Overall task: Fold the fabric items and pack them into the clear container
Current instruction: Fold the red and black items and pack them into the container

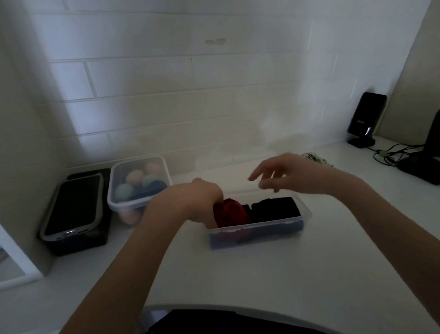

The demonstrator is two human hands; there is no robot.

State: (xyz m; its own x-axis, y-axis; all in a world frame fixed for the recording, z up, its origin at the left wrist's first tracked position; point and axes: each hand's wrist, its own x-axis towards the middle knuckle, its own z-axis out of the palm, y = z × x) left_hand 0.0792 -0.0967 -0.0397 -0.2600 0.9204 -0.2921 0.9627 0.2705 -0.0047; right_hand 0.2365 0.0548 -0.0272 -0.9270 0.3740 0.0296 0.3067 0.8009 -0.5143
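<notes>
- White counter (248, 275) fills the lower half of the view, backed by a pale brick wall (180, 77).
- Dark bin (79, 230) sits at 9 o'clock on the counter, against the left wall, with a black tray or lid (72, 205) lying tilted on top.
- Clear container (258, 232) stands at the centre of the counter, open-topped; the task's fabrics are inside it.
- Second clear tub (138, 183), lidded, stands at 10 o'clock from the container, just beside the bin, and holds pastel balls (135, 177).
- Black stand (438, 147) rises at 3 o'clock near the right edge, with cables (389, 153) trailing on the counter beside it.
- Black fabric (275, 208) lies folded in the right part of the container.
- Red fabric (233, 213) is bunched in the left part, touching the black one.
- Left hand (200, 197) reaches down into the container's left end, with its fingers hidden behind and around the red fabric; whether it grasps or only presses I cannot tell.
- Right hand (288, 174) hovers above the container's far rim, fingers spread and loosely bent, holding nothing.
- Small black device (365, 118) stands upright at 2 o'clock, against the wall.
- Patterned item (318, 160) peeks out behind the right wrist; too hidden to identify.
</notes>
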